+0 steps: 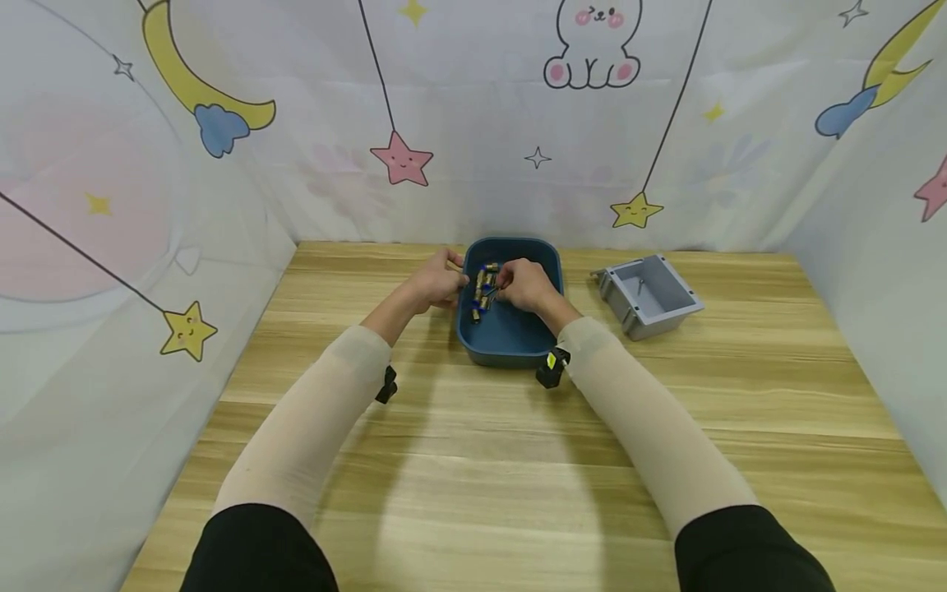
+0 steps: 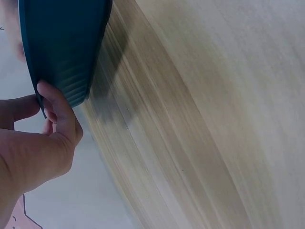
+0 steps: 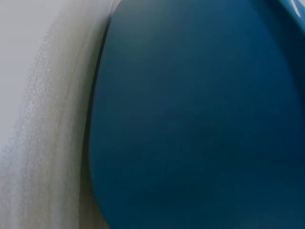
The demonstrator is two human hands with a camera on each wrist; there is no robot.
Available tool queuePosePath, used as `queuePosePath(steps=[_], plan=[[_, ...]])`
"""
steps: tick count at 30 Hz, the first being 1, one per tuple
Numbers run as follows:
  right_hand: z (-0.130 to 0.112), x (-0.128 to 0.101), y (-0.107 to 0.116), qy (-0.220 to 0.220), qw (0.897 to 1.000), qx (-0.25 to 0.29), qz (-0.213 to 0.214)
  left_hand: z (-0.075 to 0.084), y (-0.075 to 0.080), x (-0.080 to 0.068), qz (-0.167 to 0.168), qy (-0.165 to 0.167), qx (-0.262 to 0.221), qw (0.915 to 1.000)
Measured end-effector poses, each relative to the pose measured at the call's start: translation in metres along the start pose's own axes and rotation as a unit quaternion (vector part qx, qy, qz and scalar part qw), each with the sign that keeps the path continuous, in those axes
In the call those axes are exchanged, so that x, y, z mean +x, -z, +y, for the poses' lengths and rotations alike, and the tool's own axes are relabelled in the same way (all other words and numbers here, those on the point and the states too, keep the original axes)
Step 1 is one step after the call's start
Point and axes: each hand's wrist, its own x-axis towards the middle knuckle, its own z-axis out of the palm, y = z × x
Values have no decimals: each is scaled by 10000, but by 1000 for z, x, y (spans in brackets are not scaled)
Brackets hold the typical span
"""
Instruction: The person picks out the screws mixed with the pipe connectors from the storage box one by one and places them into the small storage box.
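Evidently, the blue tray [image 1: 510,333] at the worktop's [image 1: 473,460] far middle is steadied by the left hand [image 1: 436,284], whose fingers [image 2: 57,107] pinch its rim. The small blue-and-gold parts [image 1: 484,288] inside are pinched by the right hand [image 1: 527,284]; one piece is best lifted cleanly while the tray is held.

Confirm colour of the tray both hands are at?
Dark teal-blue tray; clearest in the head view.

Dark blue rounded plastic tray [image 1: 510,337] upright on wooden tabletop; small gold-and-blue cylindrical pieces [image 1: 484,289], possibly batteries, heaped inside near left wall.
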Motion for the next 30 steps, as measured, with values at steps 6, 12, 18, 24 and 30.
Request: queuePosePath(steps=[6, 12, 18, 24, 30], plan=[[1, 1, 0, -1, 10000, 63, -64, 0, 0, -1, 5, -8, -25, 10000], [1, 2, 0, -14, 9999, 65, -127, -1, 0, -1, 4, -8, -36, 10000], [2, 2, 0, -21, 9999, -4, -159, -2, -1, 1, 5, -48, -69, 10000], [1, 1, 0, 17, 9997, -35, -239, -3, 0, 2, -11, -44, -53, 10000], [1, 0, 1, 92, 9994, -71, -324, -3, 0, 3, -16, -13, -44, 10000]])
